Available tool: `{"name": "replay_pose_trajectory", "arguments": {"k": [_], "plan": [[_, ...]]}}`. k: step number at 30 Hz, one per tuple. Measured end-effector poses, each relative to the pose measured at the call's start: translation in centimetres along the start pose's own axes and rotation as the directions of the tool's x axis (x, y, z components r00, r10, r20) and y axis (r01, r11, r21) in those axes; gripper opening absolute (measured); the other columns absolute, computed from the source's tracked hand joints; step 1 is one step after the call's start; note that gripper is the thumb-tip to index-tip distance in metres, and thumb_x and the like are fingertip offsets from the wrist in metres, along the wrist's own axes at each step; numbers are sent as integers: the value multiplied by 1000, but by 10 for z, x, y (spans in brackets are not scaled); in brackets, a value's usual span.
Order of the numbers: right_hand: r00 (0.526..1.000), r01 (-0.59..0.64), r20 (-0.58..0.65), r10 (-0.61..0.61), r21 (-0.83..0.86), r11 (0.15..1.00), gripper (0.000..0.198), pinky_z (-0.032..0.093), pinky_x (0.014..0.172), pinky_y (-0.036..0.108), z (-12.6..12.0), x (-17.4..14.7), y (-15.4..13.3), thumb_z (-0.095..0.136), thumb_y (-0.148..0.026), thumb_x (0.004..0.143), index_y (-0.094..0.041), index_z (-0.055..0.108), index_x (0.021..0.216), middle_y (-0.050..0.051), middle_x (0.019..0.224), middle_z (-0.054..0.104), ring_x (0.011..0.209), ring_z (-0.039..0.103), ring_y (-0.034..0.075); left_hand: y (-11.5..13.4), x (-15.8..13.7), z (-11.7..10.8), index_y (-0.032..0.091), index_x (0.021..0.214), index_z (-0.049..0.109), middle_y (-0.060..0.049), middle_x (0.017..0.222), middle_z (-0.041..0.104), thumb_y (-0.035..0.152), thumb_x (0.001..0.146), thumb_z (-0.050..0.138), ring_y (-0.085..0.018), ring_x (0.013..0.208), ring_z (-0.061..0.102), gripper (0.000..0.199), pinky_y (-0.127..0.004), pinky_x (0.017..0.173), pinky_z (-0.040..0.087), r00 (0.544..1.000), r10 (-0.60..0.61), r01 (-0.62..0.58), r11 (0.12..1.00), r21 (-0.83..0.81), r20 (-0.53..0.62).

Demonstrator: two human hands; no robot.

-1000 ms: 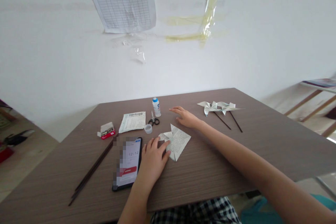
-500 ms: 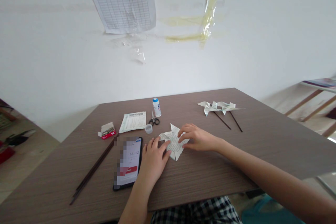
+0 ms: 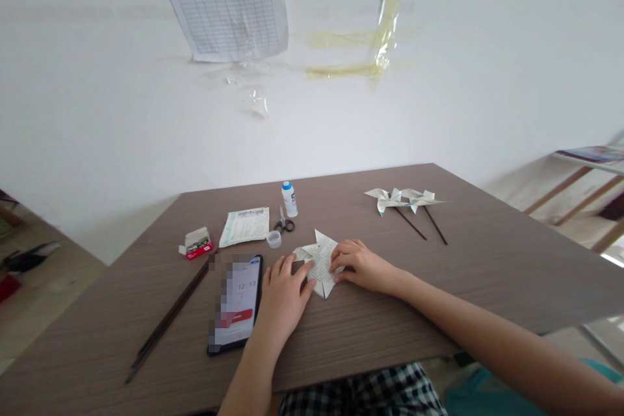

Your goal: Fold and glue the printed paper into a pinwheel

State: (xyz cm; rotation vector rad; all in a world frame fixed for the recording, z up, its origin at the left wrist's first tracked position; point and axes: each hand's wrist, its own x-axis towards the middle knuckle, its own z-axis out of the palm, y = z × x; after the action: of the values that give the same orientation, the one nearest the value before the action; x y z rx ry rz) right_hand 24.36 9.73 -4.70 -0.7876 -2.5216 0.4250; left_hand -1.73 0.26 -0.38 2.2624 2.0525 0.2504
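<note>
A folded paper pinwheel [image 3: 322, 260] of printed paper lies on the table in front of me, pointed blades spread. My left hand [image 3: 286, 287] rests at its left side, fingers stretched out and somewhat apart, with thumb and index fingertips pressing on the paper. At the opposite side, my right hand [image 3: 361, 264] has its fingers bent and drawn together on the pinwheel's right blade, covering that blade's tip. A phone [image 3: 236, 305] with a running timer lies just left of my left hand.
Behind are a small plastic cap [image 3: 273, 239], scissors [image 3: 284, 223], a glue bottle [image 3: 289, 200] and a printed paper square [image 3: 245, 226]. Leftward lie a red-and-white box [image 3: 197, 244] and dark sticks [image 3: 168, 322]. Two finished pinwheels on sticks [image 3: 414, 200] lie at the back right.
My right hand's fingers have drawn closer together and lower onto the right blade. My left hand stays in place on the paper. The phone's timer has advanced.
</note>
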Motion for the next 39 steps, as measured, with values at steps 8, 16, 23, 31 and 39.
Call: {"name": "replay_pose_trajectory", "arguments": {"k": [8, 16, 23, 31, 39], "plan": [[991, -137, 0, 137, -12, 990, 22, 61, 126, 54, 2, 2, -9, 98, -22, 108, -31, 98, 127, 9, 135, 91, 138, 82, 35, 0, 0, 1, 40, 168, 88, -16, 185, 74, 25, 122, 74, -47, 174, 67, 50, -73, 145, 55, 1000, 13, -13, 1000, 5, 3], [986, -165, -8, 165, -11, 986, 21, 60, 126, 55, 0, 4, -14, 92, -22, 111, -32, 97, 128, 10, 138, 91, 139, 81, 36, -4, 0, 9, 40, 164, 90, -15, 182, 76, 28, 121, 75, -47, 172, 68, 48, -73, 144, 56, 999, 17, -17, 1000, -11, -42], [983, -182, 6, 183, -25, 983, 62, 56, 134, 67, 0, 3, -24, 119, -61, 84, -31, 93, 132, 12, 142, 87, 143, 78, 43, -3, 0, 9, 40, 165, 89, -16, 183, 76, 26, 122, 75, -46, 173, 68, 48, -73, 145, 55, 999, 19, -20, 1000, -4, -33], [960, -278, 13, 278, -9, 960, 49, 54, 137, 71, 4, 8, -31, 117, -52, 89, -31, 92, 125, 10, 138, 86, 142, 76, 42, -3, 0, 9, 40, 167, 88, -15, 185, 74, 27, 122, 73, -45, 174, 67, 50, -71, 145, 54, 1000, 21, -20, 1000, 14, -19], [959, -283, -1, 283, 3, 959, 34, 54, 138, 70, 8, 8, -26, 110, -47, 99, -32, 91, 124, 9, 136, 87, 140, 77, 40, -4, 0, 11, 40, 166, 89, -15, 184, 75, 28, 122, 73, -46, 173, 66, 48, -71, 145, 54, 999, 18, -18, 1000, -8, -36]]}}
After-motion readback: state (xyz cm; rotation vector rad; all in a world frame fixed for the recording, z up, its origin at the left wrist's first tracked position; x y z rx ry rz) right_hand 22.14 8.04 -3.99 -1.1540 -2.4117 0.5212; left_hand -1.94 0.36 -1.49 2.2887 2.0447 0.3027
